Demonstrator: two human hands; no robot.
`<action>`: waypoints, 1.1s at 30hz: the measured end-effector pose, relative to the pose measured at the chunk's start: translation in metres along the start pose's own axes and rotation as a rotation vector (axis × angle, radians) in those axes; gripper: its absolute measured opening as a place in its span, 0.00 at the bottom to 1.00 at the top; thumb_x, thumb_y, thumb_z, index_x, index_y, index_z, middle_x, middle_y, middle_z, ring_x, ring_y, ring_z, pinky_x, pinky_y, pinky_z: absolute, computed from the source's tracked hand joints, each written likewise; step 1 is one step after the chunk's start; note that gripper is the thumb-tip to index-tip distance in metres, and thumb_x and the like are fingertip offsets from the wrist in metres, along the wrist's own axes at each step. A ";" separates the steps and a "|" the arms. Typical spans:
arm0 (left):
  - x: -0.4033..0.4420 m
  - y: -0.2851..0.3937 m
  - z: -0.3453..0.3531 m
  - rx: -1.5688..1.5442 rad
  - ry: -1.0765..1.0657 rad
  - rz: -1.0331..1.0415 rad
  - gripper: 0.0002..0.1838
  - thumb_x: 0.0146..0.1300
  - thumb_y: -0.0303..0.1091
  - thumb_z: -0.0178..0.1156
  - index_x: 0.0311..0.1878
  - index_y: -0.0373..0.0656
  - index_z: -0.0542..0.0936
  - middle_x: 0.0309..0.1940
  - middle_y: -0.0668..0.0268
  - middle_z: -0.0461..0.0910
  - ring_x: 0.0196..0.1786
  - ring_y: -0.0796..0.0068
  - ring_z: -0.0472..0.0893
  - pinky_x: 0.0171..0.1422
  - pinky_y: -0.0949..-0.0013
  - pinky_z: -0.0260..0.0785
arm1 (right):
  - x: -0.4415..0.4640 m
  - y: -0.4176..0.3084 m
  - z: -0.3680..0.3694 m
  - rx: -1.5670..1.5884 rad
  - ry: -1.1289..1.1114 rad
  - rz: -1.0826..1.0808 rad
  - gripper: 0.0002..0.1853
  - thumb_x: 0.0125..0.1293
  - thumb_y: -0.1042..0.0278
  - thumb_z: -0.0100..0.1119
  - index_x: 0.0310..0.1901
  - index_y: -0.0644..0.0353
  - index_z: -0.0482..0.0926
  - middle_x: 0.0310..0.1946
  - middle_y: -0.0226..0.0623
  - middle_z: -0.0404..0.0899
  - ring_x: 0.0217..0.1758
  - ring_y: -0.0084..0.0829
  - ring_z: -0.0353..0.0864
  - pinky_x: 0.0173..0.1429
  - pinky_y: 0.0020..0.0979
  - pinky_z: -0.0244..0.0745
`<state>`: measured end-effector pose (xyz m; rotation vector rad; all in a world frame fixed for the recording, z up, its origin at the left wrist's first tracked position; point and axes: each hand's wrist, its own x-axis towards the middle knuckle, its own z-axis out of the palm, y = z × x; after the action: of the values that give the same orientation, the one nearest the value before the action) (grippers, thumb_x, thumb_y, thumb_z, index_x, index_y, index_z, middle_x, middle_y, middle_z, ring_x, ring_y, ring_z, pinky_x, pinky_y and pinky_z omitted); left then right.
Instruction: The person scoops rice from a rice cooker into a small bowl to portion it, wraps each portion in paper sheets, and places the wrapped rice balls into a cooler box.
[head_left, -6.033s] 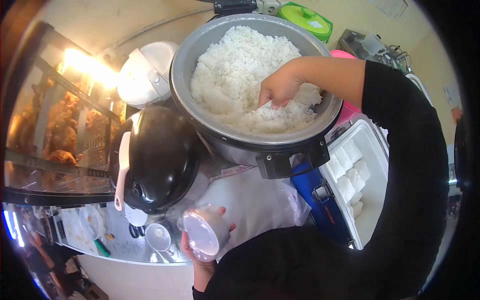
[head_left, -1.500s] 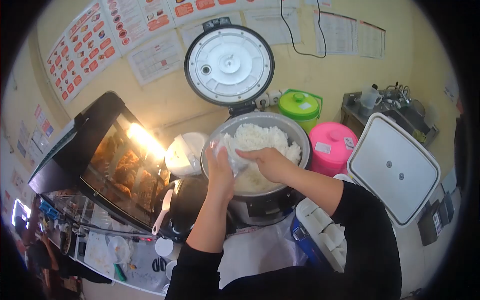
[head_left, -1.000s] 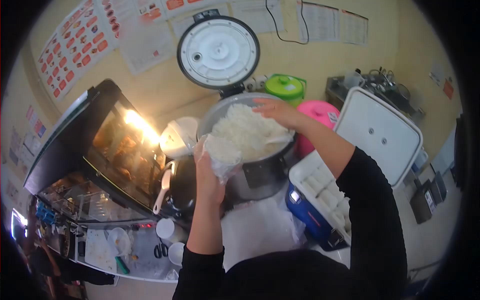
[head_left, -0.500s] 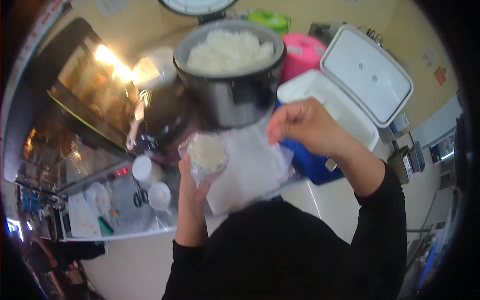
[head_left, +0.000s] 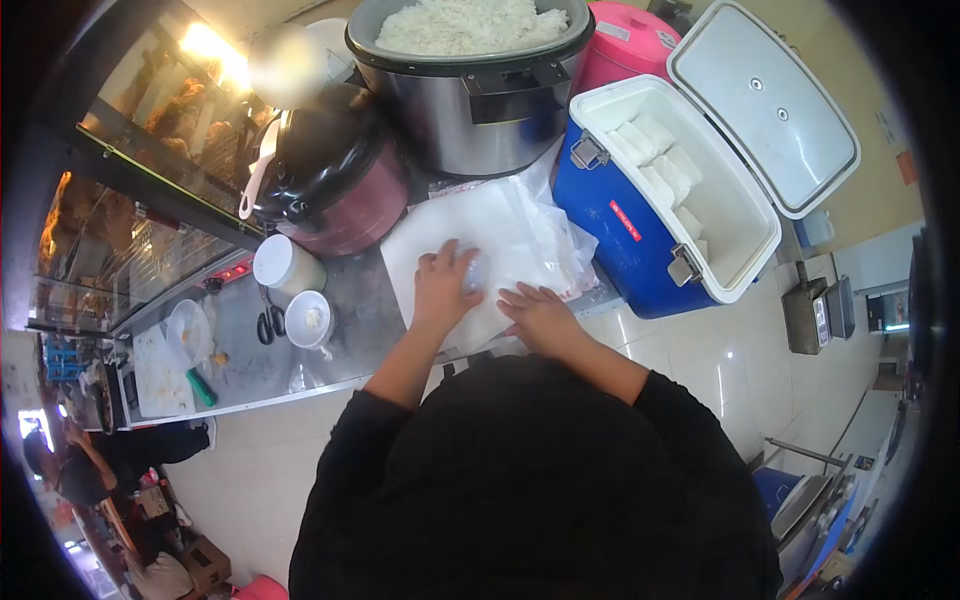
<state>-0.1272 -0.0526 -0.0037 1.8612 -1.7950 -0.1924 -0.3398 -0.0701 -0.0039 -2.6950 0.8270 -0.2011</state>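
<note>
On a stack of white paper sheets (head_left: 515,225) at the counter's front edge, my left hand (head_left: 443,287) curves its fingers around a clear plastic-wrapped cup (head_left: 480,272), mostly hidden by the hand. Close to its right, my right hand (head_left: 542,320) lies on the paper with fingers spread and nothing in it. Clear plastic shows at the right side of the sheets. Behind them stands the large cooker (head_left: 470,125), with white rice (head_left: 470,25) heaped inside.
A blue cooler (head_left: 620,245) with raised lid holds several white packets (head_left: 655,150). Left are a black-lidded pot (head_left: 330,180), white jar (head_left: 288,268), small bowl (head_left: 310,320), scissors (head_left: 270,322) and lit food case (head_left: 170,190). Another person (head_left: 85,475) is at lower left.
The left hand has carried the rice-filled cup right and up onto the paper, where its rice is now hidden. My right hand has moved down to the sheets. The view has shifted downward.
</note>
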 end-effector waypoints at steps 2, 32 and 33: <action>0.002 0.005 0.000 0.119 -0.098 -0.009 0.38 0.39 0.39 0.73 0.61 0.60 0.74 0.64 0.65 0.66 0.56 0.51 0.68 0.57 0.51 0.67 | 0.001 0.000 -0.001 -0.047 0.004 -0.025 0.24 0.56 0.60 0.67 0.54 0.57 0.77 0.63 0.34 0.72 0.67 0.41 0.68 0.67 0.46 0.66; -0.033 -0.019 -0.075 -0.219 -0.264 0.099 0.24 0.53 0.35 0.70 0.53 0.41 0.78 0.55 0.55 0.78 0.66 0.52 0.70 0.74 0.50 0.54 | 0.056 0.008 -0.065 0.104 -0.168 0.057 0.05 0.54 0.65 0.66 0.28 0.56 0.83 0.39 0.27 0.83 0.44 0.33 0.81 0.49 0.38 0.71; -0.039 -0.038 -0.059 -0.251 -0.303 0.082 0.21 0.54 0.37 0.70 0.50 0.40 0.80 0.51 0.56 0.80 0.64 0.54 0.73 0.73 0.51 0.55 | 0.054 0.017 -0.064 0.090 -0.155 0.049 0.05 0.54 0.66 0.67 0.29 0.57 0.83 0.39 0.27 0.83 0.42 0.32 0.82 0.48 0.37 0.72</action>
<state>-0.0707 0.0000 0.0180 1.6450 -1.9370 -0.6679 -0.3183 -0.1305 0.0524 -2.5652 0.8161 -0.0176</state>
